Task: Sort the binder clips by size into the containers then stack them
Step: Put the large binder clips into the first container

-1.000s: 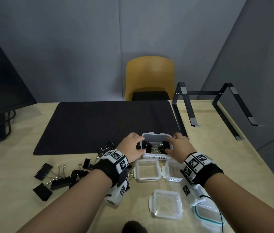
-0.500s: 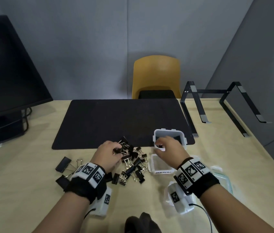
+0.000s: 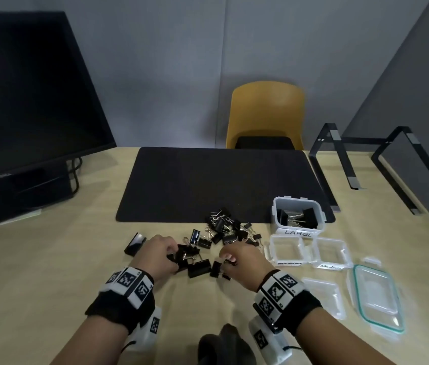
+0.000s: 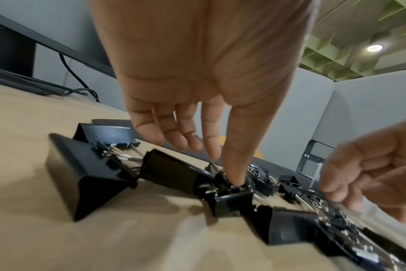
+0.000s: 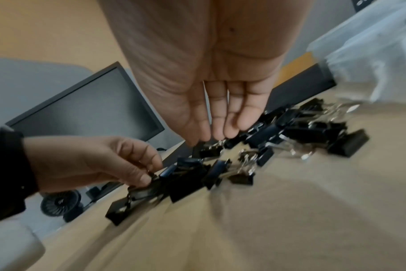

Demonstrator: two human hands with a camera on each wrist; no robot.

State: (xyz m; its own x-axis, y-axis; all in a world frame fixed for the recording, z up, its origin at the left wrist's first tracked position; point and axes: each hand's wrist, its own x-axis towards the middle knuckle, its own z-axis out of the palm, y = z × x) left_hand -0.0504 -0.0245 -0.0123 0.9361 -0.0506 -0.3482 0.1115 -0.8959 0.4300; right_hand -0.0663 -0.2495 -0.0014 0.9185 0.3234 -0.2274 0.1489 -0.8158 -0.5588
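A heap of black binder clips (image 3: 221,230) of mixed sizes lies on the table at the front edge of the black mat. My left hand (image 3: 172,255) is at the heap's near left; thumb and forefinger pinch a clip (image 4: 230,199) by its wire handles. A large clip (image 3: 135,243) lies alone just left of it. My right hand (image 3: 228,259) hovers over the heap's near right with loosely curled fingers (image 5: 220,132) just above a small clip (image 5: 208,151), holding nothing. The tub labelled LARGE (image 3: 276,206) holds large clips. Two smaller tubs (image 3: 270,250) (image 3: 347,259) stand empty.
Two loose lids (image 3: 324,296) (image 3: 376,296) lie right of my right wrist. A black mat (image 3: 216,183) covers the table's middle. A monitor (image 3: 29,88) stands at the left and a black metal stand (image 3: 382,159) at the right. A yellow chair (image 3: 266,114) is behind the table.
Both hands left the LARGE tub. The left went to the clip heap first, then the right came back and down to it. The left now pinches a clip.
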